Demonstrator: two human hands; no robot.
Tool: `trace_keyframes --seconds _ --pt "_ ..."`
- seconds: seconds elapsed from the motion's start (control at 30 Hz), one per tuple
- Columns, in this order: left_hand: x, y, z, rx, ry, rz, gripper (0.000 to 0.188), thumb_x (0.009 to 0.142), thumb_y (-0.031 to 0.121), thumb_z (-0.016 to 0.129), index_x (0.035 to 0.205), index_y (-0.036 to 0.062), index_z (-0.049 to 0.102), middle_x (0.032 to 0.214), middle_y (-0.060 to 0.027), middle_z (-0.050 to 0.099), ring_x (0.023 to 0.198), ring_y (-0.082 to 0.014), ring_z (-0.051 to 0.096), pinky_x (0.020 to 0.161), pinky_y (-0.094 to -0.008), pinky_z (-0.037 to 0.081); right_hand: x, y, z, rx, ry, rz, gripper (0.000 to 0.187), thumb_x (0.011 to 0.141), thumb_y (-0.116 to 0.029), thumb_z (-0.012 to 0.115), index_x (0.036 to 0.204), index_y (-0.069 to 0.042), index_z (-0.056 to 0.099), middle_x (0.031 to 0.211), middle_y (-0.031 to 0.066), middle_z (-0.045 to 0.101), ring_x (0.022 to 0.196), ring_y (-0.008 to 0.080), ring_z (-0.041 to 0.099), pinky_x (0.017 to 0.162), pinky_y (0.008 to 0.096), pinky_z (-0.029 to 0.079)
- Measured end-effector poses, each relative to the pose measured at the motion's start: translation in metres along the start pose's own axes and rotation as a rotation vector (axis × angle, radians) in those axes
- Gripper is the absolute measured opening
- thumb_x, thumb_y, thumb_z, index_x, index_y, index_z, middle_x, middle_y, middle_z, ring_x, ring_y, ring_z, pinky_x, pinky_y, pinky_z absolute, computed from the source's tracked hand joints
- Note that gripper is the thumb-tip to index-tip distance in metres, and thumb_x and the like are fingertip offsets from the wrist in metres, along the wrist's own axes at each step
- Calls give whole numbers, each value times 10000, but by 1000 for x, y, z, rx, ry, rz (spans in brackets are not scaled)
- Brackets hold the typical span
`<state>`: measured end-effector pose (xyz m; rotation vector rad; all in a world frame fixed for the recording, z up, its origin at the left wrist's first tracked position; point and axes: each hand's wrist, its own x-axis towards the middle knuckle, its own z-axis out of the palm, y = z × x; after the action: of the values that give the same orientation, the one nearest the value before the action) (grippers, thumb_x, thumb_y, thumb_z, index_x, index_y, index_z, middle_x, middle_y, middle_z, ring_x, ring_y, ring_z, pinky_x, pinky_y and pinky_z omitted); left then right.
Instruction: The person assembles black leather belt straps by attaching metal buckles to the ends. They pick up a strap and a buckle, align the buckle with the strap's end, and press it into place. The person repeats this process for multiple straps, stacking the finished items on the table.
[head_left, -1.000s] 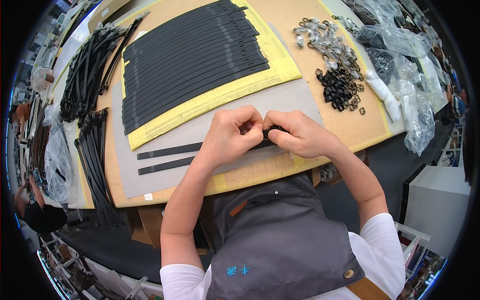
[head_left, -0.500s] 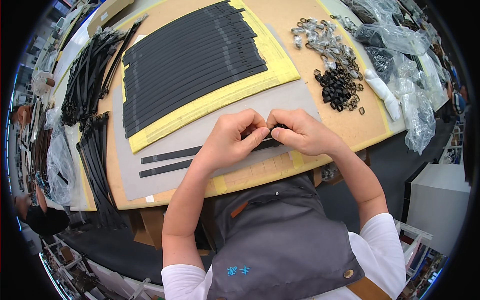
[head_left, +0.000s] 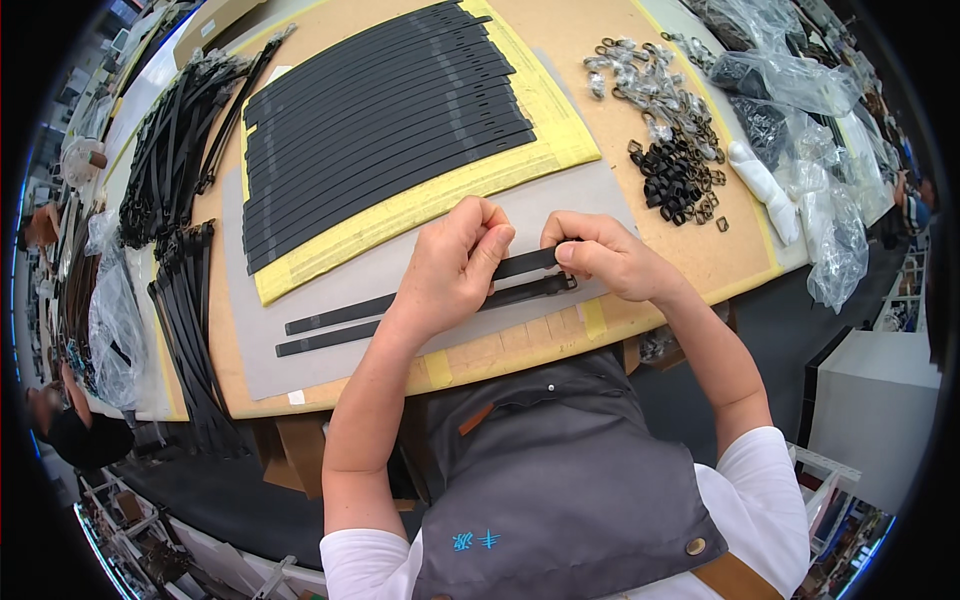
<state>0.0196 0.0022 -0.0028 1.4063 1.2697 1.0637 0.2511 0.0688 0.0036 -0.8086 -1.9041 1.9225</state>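
A black strap point(head_left: 525, 262) slants across the grey mat, and my right hand point(head_left: 612, 262) pinches its right end between thumb and fingers. What else may be in that pinch is hidden. My left hand point(head_left: 455, 265) is closed above the strap's middle, thumb against curled fingers; I cannot make out anything in its pinch. The strap passes behind this hand and comes out on its left. Just nearer to me lies a second black strap point(head_left: 335, 342), flat on the mat, a small dark buckle point(head_left: 569, 282) at its right end.
Many black straps point(head_left: 380, 130) lie side by side on a yellow board point(head_left: 570, 140). Right of it are black loops point(head_left: 672, 180) and wrapped metal buckles point(head_left: 650, 85). Bundled straps point(head_left: 175, 150) and clear plastic bags point(head_left: 115, 310) sit on the left. A white roll point(head_left: 765, 190) lies far right.
My hands were together over the strap's right end. The left has moved apart to the left; the right has shifted slightly right, uncovering strap and the second strap's buckle.
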Motion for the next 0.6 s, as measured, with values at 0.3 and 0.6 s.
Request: trace_keyframes --seconds 0.3,0.6 --pt "4 -14 5 233 -204 118 154 998 128 701 1011 -3 622 753 -77 664 710 -163 645 660 -322 511 22 6 -28 -376 217 -103 198 1030 -196 569 1044 -11 638 843 20 620 781 108 555 710 287 466" --pt "3 -9 2 612 -188 191 231 858 135 797 750 -2 645 710 -120 658 613 -269 599 607 -373 476 91 23 -48 -938 420 -283 199 970 -218 711 1075 -53 673 1144 106 637 1162 296 572 1004 403 488"
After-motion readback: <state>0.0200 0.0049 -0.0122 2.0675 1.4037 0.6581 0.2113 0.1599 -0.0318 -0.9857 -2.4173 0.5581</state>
